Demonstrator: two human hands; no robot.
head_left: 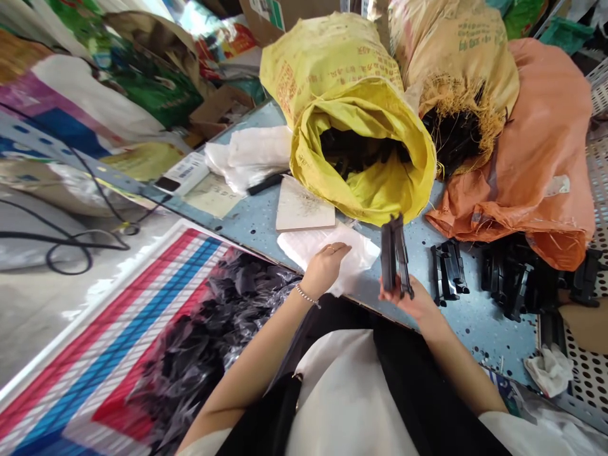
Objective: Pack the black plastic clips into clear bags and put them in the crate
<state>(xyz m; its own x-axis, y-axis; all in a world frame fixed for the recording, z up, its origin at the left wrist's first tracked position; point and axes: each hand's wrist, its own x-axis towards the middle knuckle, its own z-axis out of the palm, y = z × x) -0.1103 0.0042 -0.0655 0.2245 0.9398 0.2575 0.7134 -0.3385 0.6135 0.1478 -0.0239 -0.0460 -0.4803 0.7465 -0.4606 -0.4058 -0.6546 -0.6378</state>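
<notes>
From the head camera, the right hand (403, 299) curls its fingers and thumb around the lower end of a black plastic part (392, 256), gripping it. The part stands nearly upright just above the palm, its long axis tilted slightly and its top end pointing away from the person, toward a yellow woven sack (349, 120). The left hand (325, 269) lies open and palm-down on a crumpled white plastic sheet (327, 253), a beaded bracelet (308, 295) at its wrist. Both hands are at the near edge of a speckled blue table (479, 335). Just right of the right hand lie more black plastic parts (449, 272), with a heap of them (513, 282) farther right, beside an orange sack (527, 152). The yellow sack's open mouth shows dark contents, and a pale board (304, 206) lies just in front of it.
</notes>
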